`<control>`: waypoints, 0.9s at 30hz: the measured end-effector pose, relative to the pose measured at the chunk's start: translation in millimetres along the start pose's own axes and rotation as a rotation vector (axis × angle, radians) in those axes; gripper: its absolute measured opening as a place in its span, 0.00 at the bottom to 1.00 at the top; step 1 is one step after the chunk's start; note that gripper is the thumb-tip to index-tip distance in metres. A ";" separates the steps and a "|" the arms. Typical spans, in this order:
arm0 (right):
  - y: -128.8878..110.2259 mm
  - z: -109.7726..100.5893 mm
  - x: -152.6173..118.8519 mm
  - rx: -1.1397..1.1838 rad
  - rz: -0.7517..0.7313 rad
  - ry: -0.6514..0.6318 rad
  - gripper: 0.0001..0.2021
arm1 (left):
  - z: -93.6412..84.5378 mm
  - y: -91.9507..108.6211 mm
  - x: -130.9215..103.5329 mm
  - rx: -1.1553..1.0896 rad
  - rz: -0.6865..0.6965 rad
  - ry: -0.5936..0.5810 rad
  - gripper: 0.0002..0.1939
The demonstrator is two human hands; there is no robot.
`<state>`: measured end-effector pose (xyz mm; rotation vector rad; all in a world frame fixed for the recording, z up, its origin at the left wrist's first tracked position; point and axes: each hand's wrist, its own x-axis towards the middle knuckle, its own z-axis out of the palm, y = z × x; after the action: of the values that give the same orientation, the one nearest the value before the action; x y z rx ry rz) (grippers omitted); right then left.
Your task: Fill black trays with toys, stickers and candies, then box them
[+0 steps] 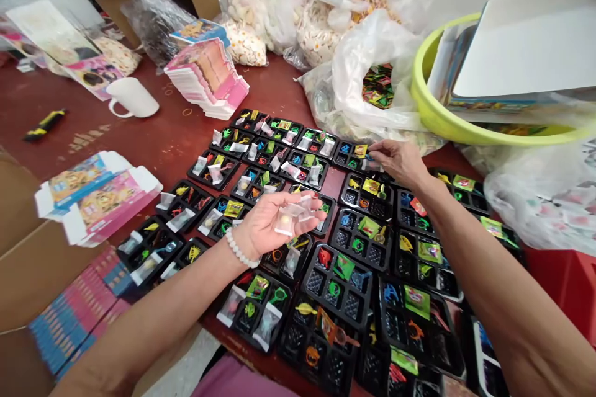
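Note:
My left hand is palm up over the trays, a white bead bracelet on its wrist. Several small clear packets lie in it under the curled fingers, one with a pale yellow piece inside. Farther back, my right hand pinches at a small clear packet, low over a black compartment tray. That tray also holds a yellow sachet and blue plastic pieces. Nearer me, another black tray contains a green sachet and small plastic toys. Trays on the left side hold clear packets as well.
Folded printed boxes and a white mug stand at the back left, near a yellow-black cutter. Plastic bags line the wall. A lime-green tub is at right, an open carton at left.

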<state>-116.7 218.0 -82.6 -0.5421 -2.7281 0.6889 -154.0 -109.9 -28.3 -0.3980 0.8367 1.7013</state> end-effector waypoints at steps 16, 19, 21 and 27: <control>-150.9 18.7 -105.3 0.332 -0.648 -0.311 0.13 | -14.2 -16.4 4.8 0.065 0.035 -0.237 0.26; -137.5 11.5 -91.7 0.422 -0.425 -0.306 0.11 | -13.8 -15.0 -1.8 0.070 0.026 -0.215 0.26; -120.5 4.8 -73.4 0.429 -0.282 -0.194 0.11 | -14.0 -13.2 -3.6 0.068 0.022 -0.156 0.26; -62.6 1.0 -7.8 0.214 0.016 0.092 0.13 | -11.8 -10.3 2.5 -0.061 0.023 -0.064 0.15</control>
<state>-128.1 163.3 -53.4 -0.5307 -2.5274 0.9230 -146.9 -115.4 -41.4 -0.3748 0.7470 1.7546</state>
